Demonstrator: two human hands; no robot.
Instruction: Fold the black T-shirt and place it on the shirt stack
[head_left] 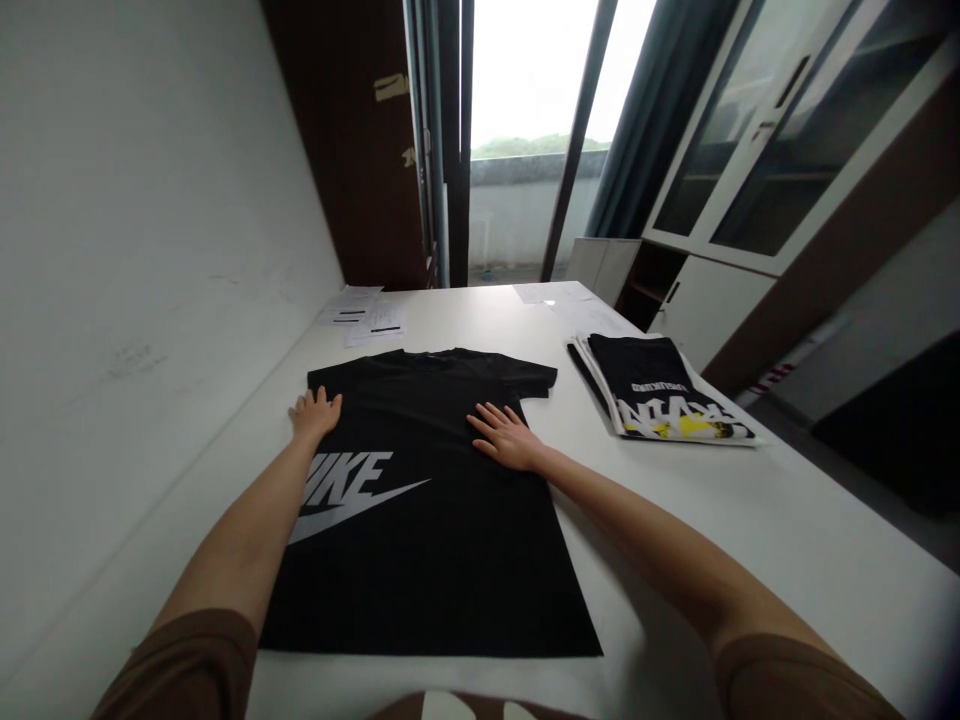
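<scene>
A black T-shirt [435, 560] with a grey Nike print lies spread flat on the white table [675, 560], its collar at the far side and its hem towards me. My left hand [316, 414] rests on the shirt's left edge near the sleeve, fingers spread. On the right part of the chest lies my right hand [506, 437], palm down with the fingers stretched out. Neither hand grips the cloth. My left forearm covers part of the print.
Folded shirts [660, 390] form a stack on the table's right side. Paper sheets [375, 325] lie at the far left, and more papers [559, 297] at the far right corner. A wall [150, 250] borders the left; a cabinet [750, 150] stands at the right.
</scene>
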